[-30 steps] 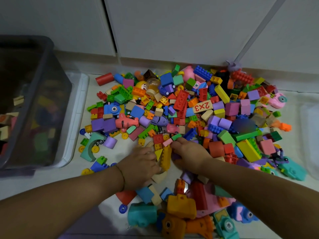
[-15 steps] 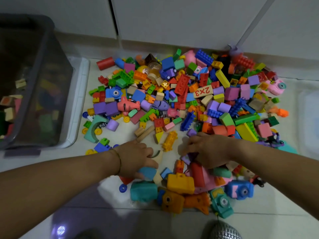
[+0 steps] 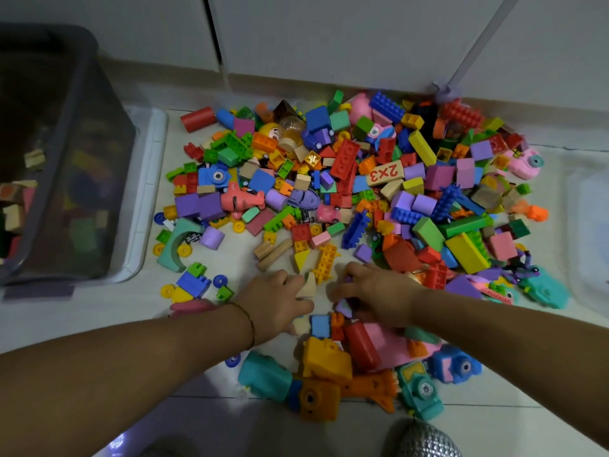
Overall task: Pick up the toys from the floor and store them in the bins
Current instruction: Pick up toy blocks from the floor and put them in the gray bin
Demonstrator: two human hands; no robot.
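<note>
Toys (image 3: 329,192) lie in a wide, bright heap on the floor (image 3: 99,311), spreading from the far edge by the white cupboard doors (image 3: 329,34) down toward the near edge, where an orange camera toy (image 3: 324,361) sits among the bigger pieces. Both hands reach into the near part of the heap, close together but apart. The left hand (image 3: 276,301) lies palm down with bent knuckles, touching a pale wooden wedge (image 3: 308,285); I cannot tell whether it grips anything. The right hand (image 3: 379,291) is blurred, its fingers curled round a purple block (image 3: 343,306). A yellow studded brick (image 3: 326,262) lies just beyond the gap between the hands. At the floor's left edge, well apart from the hands, stands a dark see-through bin (image 3: 82,159) on a white lid (image 3: 155,179), with some blocks already inside.
</note>
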